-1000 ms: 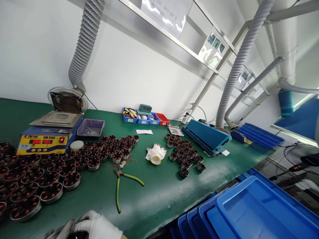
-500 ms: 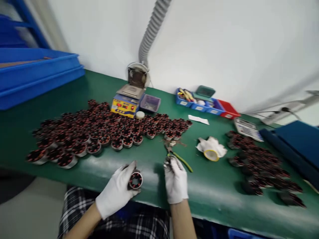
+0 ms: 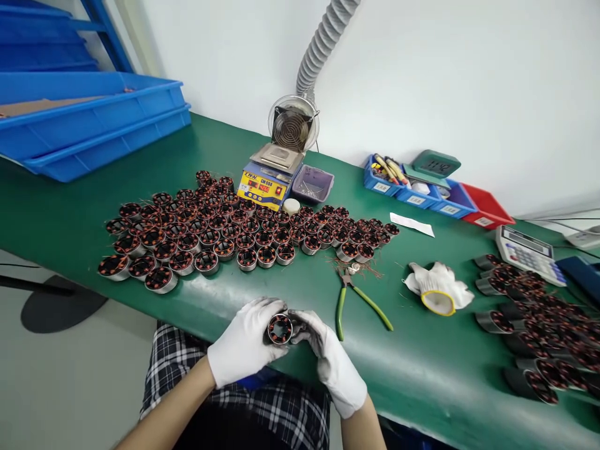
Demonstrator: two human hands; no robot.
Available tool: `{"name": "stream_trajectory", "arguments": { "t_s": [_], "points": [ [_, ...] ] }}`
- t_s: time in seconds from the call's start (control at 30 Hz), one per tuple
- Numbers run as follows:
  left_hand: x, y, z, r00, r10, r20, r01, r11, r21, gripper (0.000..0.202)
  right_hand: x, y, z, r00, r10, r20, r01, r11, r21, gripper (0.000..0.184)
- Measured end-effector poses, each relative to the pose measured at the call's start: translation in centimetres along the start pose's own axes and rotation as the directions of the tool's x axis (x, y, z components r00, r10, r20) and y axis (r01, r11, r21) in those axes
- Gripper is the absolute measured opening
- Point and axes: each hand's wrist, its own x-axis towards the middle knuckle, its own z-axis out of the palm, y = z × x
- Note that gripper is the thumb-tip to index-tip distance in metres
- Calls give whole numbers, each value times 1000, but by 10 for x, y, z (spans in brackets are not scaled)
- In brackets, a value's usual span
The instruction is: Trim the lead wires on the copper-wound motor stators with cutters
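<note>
Both my hands wear white gloves with darkened fingertips. Near the front edge of the bench, my left hand (image 3: 246,344) is wrapped round a motor stator (image 3: 280,329), a metal ring with black and copper-coloured windings inside, its open end facing up towards me. The curled fingers of my right hand (image 3: 325,356) press against the ring's right side; whether they pinch a wire there is hidden. Just beyond that hand, green-handled cutting pliers (image 3: 345,281) lie with handles spread. Scraps of copper wire (image 3: 372,267) lie by their jaws.
Rows of similar stators (image 3: 206,237) stand behind my hands, with more stators (image 3: 539,312) at right. Behind them are a yellow-and-blue solder pot (image 3: 260,187), a purple tray (image 3: 323,190) and small bins (image 3: 482,209). A loose glove (image 3: 438,284), a calculator (image 3: 529,253) and blue crates (image 3: 107,134) flank the bench.
My right hand has left the pliers' handle and moved left to the stator in my left hand. The pliers now lie uncovered on the bench. The whole view has shifted.
</note>
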Motion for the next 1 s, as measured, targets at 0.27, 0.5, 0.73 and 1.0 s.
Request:
{"name": "stream_trajectory", "arguments": {
  "t_s": [0.27,0.5,0.73,1.0],
  "points": [
    [3,2,-3,999,-29,42,29,1000,-2,69,4,-1,-2,941,282,-189,-213,925,315,40],
    [2,4,-4,997,65,46,-66,997,30,71,23,-6,13,987,56,-151,-96,958,-271,8],
    [0,0,3,996,83,14,-83,996,12,70,29,2,17,852,195,-486,-207,978,30,14],
    [-1,0,2,995,90,-39,-87,995,57,76,1,-3,-4,879,273,-391,-221,960,173,31]
  ]
}}
